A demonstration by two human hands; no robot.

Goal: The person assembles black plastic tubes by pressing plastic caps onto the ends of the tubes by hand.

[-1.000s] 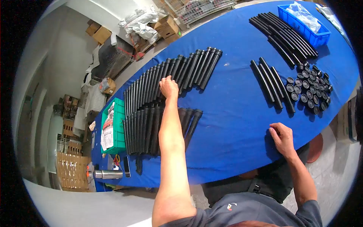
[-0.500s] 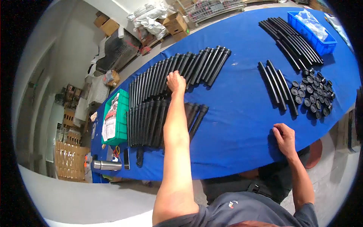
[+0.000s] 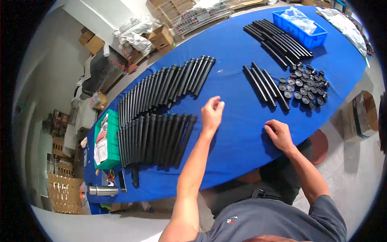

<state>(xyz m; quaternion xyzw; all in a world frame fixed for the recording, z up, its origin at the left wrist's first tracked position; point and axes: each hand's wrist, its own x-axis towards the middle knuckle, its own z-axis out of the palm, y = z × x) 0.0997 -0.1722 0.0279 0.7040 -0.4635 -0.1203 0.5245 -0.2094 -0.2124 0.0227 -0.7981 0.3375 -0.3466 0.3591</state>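
Note:
My left hand (image 3: 212,114) hovers over the blue cloth, right of the black tubes, its fingers partly bent and apart with nothing between them. My right hand (image 3: 279,134) is near the table's front edge, fingers curled; nothing can be made out in it. Capped black tubes lie side by side in an upper row (image 3: 161,85) and a lower row (image 3: 155,139). Beyond my right hand, several loose black tubes (image 3: 258,86) lie beside a heap of round black caps (image 3: 304,85).
A green crate (image 3: 113,139) with paper, a steel flask (image 3: 103,190) and a phone (image 3: 122,181) are at the left. More black tubes (image 3: 278,38) lie by a blue bin (image 3: 318,39) at the far right. An open carton (image 3: 356,117) stands on the floor.
My left hand has come away from the upper tube row, moving right and toward me. The view has shifted, so the table's contents appear further left. My right hand is still curled.

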